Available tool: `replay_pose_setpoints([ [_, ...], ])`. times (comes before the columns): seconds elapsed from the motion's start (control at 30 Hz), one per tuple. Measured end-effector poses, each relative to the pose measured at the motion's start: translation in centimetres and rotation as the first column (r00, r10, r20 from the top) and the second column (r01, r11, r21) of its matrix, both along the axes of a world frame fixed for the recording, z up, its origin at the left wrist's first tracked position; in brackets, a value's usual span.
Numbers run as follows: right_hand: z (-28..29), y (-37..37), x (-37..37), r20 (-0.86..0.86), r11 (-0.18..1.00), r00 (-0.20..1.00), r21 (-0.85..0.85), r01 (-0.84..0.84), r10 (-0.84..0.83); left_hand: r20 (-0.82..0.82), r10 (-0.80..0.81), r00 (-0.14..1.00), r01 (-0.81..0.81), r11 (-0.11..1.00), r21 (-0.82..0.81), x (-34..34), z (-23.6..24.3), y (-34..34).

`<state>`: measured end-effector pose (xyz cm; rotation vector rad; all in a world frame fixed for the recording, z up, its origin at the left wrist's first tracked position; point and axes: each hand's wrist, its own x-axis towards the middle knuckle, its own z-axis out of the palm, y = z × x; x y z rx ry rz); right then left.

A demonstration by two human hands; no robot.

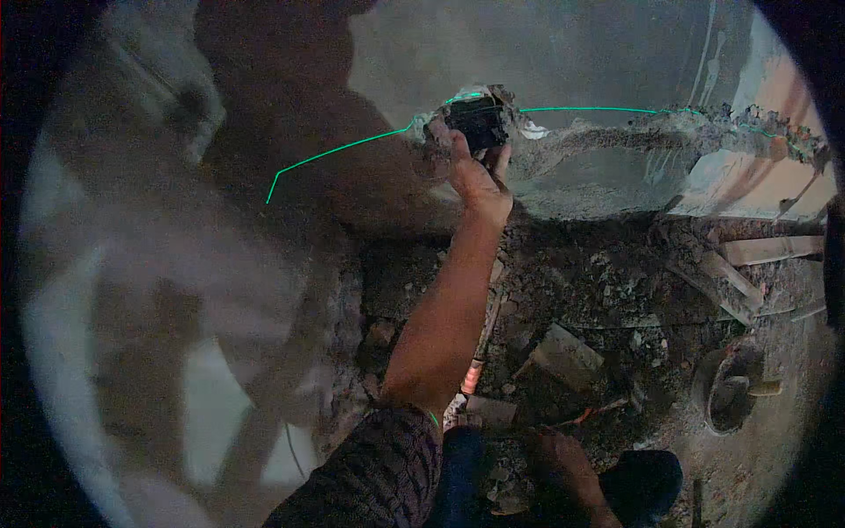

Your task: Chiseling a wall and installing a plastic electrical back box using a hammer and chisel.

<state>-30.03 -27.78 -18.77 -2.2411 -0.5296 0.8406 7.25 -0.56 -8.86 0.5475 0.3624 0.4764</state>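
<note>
My left hand (480,185) reaches up to the wall and grips a black square box (478,123), which looks like an electrical back box. Its thumb and fingers press on the box's lower part. The box sits in a rough, broken-out hole (433,132) in the plaster. Low in the view, my right hand (563,458) hangs in shade over the rubble, near my knee. Beside its fingers lies a thin tool with an orange part (583,416); whether the hand holds it cannot be made out.
A green laser line (343,150) crosses both walls and passes over the hole. A chased groove (616,139) runs right from it. Rubble (581,273) covers the floor, with a flat block (568,356), wooden boards (770,250) and a round bucket (704,396) at right.
</note>
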Motion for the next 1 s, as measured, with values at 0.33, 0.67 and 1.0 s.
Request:
replay_pose_setpoints([
  [0.33, -1.9, -0.4, -0.1, -0.105, 1.0, 0.994, -0.008, -0.018, 0.017, 0.038, 0.045, 0.998, -0.045, 0.999, 0.007, 0.0, 0.0, -0.2],
  [0.67, -0.7, -0.2, 0.0, 0.003, 0.99, 1.0, 0.142, -0.01, 0.01, 0.115, -0.012, 0.993, 0.01, 1.0, 0.017, 0.0, -1.8, 0.5],
  [1.0, 1.5, 0.0, 0.9, -0.149, 0.996, 0.985, -0.016, -0.088, 0.085, 0.077, 0.048, 0.996, -0.049, 0.999, 0.008, 0.2, -3.1, 0.5],
])
